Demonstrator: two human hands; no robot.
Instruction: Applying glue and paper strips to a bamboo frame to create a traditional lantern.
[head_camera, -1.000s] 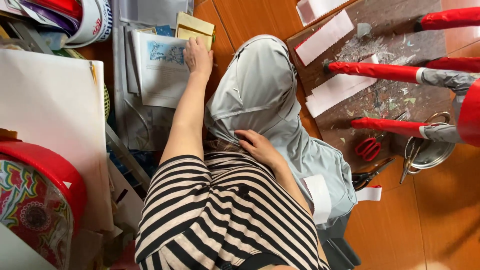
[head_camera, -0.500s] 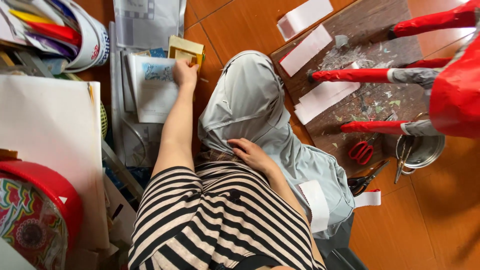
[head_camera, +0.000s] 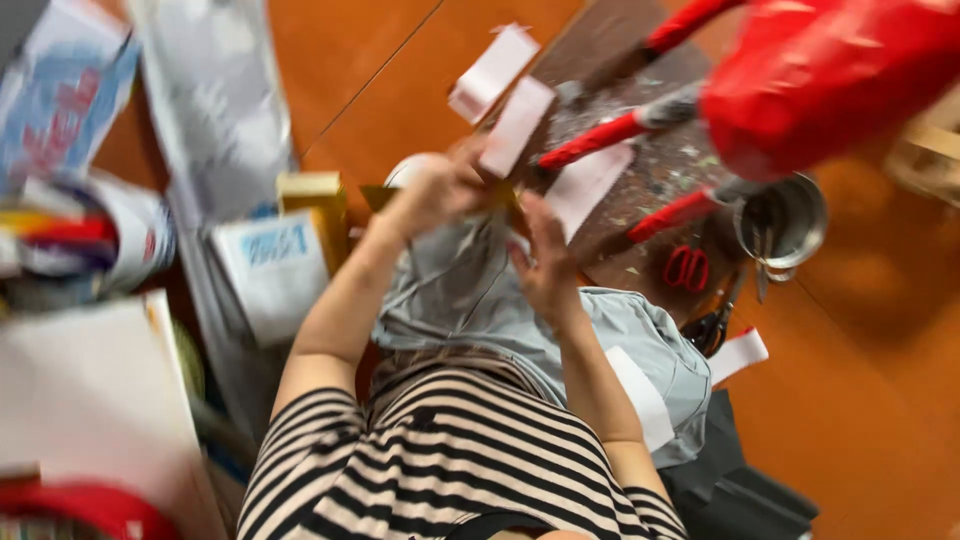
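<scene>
Head view, blurred: a small yellow-brown card (head_camera: 385, 195) sits above the grey-clad knee (head_camera: 460, 290), pinched in the left hand (head_camera: 435, 190), while the right hand (head_camera: 545, 265), fingers spread, hovers beside it near white paper strips (head_camera: 515, 125) and red scissors (head_camera: 688, 267).

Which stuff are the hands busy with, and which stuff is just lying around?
Busy with:
- left hand and right hand, raised together
- small yellow piece at the left hand; blurred, so the grip is unclear

Lying around:
- red scissors
- metal pot
- white paper strips
- yellow box
</scene>
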